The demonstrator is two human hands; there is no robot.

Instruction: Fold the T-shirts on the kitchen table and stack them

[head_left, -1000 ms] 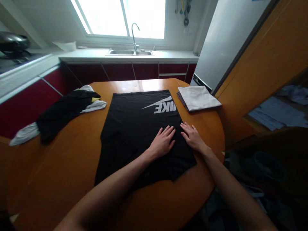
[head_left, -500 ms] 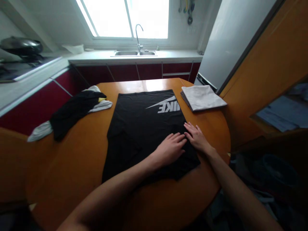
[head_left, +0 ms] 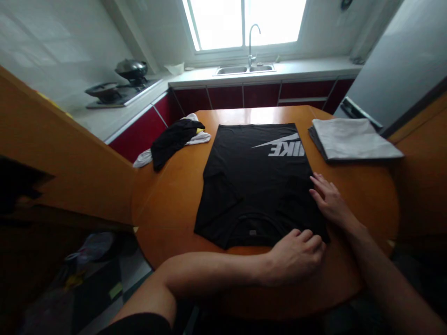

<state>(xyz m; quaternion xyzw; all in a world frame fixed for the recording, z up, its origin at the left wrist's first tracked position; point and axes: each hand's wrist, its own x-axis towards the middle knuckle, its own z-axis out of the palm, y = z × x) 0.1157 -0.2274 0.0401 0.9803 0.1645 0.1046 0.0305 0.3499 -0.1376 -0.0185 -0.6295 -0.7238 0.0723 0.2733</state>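
A black T-shirt (head_left: 258, 181) with a grey logo lies spread on the wooden table (head_left: 167, 195), its collar toward me and its sleeves folded inward. My left hand (head_left: 298, 253) is at the shirt's near right corner, fingers curled down on the cloth at the shoulder. Farther up the right edge, my right hand (head_left: 330, 197) lies with its fingers apart, fingertips touching the shirt's side.
Folded grey and white cloths (head_left: 354, 139) lie at the table's right. A crumpled pile of black and white clothes (head_left: 174, 139) is at the left edge. Beyond stand a counter with a sink (head_left: 232, 70) and a stove with pans (head_left: 131, 70).
The view has turned left. My left hand has moved toward me to the shirt's near right corner, its fingers now curled. The collar, hidden before, now shows. My right hand stays at the right edge.
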